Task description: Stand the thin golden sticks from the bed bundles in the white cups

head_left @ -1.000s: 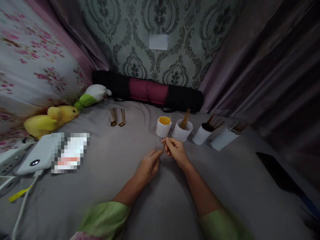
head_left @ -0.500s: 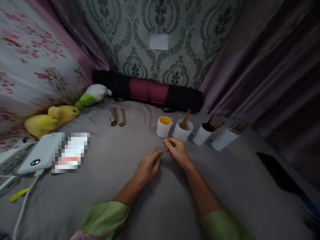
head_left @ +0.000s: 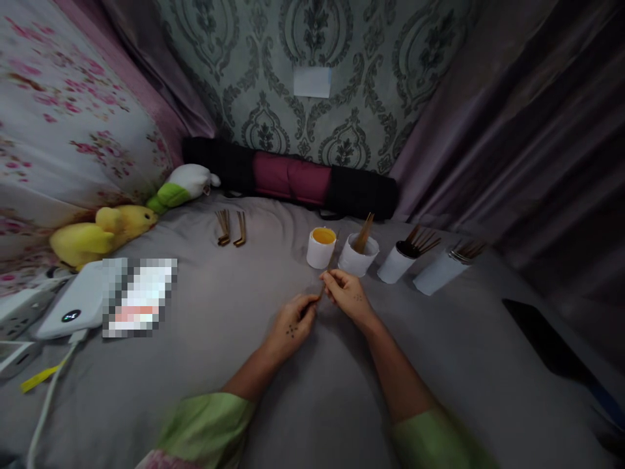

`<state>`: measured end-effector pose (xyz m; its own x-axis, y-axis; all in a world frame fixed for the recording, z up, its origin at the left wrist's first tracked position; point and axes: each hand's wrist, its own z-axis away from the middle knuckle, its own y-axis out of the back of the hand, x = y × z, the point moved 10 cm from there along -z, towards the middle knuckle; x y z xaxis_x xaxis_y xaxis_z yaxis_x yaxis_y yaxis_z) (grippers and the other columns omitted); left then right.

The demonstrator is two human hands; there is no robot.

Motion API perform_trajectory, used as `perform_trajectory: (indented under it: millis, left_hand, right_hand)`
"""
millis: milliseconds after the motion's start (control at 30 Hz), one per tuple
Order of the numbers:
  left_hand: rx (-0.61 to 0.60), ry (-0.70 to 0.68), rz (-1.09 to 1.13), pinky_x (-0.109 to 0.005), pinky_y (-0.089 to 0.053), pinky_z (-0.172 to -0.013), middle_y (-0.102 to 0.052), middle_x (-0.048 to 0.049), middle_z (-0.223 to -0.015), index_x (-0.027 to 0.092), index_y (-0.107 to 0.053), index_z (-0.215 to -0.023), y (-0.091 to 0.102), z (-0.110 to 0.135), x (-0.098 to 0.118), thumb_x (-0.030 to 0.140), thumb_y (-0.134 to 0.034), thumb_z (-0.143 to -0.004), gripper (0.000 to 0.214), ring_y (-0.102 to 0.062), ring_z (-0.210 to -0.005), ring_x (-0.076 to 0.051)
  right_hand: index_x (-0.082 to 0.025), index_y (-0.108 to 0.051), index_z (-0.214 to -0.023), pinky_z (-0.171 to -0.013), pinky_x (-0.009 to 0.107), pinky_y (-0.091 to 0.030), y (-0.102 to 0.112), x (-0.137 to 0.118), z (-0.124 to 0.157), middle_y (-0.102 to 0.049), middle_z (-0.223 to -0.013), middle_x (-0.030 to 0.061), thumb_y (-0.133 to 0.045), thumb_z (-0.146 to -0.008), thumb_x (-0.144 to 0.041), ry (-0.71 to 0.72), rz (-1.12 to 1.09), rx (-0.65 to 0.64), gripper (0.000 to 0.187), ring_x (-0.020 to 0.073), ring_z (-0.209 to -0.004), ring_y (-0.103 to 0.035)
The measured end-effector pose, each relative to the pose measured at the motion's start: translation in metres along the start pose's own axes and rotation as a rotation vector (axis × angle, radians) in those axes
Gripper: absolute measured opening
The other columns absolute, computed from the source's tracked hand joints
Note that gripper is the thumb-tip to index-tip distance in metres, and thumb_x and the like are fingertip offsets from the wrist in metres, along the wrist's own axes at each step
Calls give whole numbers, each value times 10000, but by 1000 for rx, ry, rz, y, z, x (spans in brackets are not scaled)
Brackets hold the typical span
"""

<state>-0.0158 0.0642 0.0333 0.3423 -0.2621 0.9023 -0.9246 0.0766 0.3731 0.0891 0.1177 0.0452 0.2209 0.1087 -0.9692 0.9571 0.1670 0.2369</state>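
Observation:
A thin stick (head_left: 332,259) slants up between my two hands, close in front of the cups. My left hand (head_left: 293,324) is closed, pinching its lower end between thumb and fingers. Higher along the stick, my right hand (head_left: 346,294) is closed on it with a fingertip pinch. The stick's upper end rises beside a white cup (head_left: 321,256) with an orange-yellow inside. Just behind my right hand stands a wider white cup (head_left: 355,261) holding several brown sticks (head_left: 364,234).
Two taller white cylinders (head_left: 393,266) (head_left: 436,277) with dark sticks stand to the right. Bent brown sticks (head_left: 223,228) lie at the back left. Plush toys (head_left: 105,233), a white power bank (head_left: 81,306) and a blurred-out rectangle (head_left: 141,296) are left. A dark flat object (head_left: 541,335) lies right.
Both hands stay in nearly the same place, still pinching the stick. The stick looks darker now and seems slightly turned. The whole view has shifted very slightly.

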Motion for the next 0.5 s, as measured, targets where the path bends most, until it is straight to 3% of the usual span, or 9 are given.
perform_trajectory:
  millis: [133, 333, 500]
  left_hand:
    - [-13, 68, 101, -281, -445, -746, -633, -62, -904, 158, -604, -1008, -3, 0, -4, 198, -418, -791, 288, -563, -823, -147]
    - [-35, 238, 279, -188, -399, -514, -600, -18, -713, 135, -583, -998, -10, 1, -17, 163, -417, -756, 295, -509, -582, -88]
    - [-13, 288, 336, -177, -359, -464, -568, -5, -660, 123, -577, -956, -9, 0, -26, 225, -436, -763, 260, -460, -508, -69]
  right_hand:
    - [-164, -566, -734, -401, 184, -318, 2, -5, 0, -490, -546, -27, -451, -784, -422, 51, 75, 20, 288, 70, -434, -412]
    - [-167, -585, -765, -425, 190, -325, 4, -10, 1, -485, -545, -29, -449, -784, -410, 83, 123, 38, 279, 85, -467, -433]
    - [-171, -588, -777, -448, 201, -338, 7, -12, 0, -495, -552, -29, -436, -793, -415, 108, 154, 68, 288, 91, -474, -442]
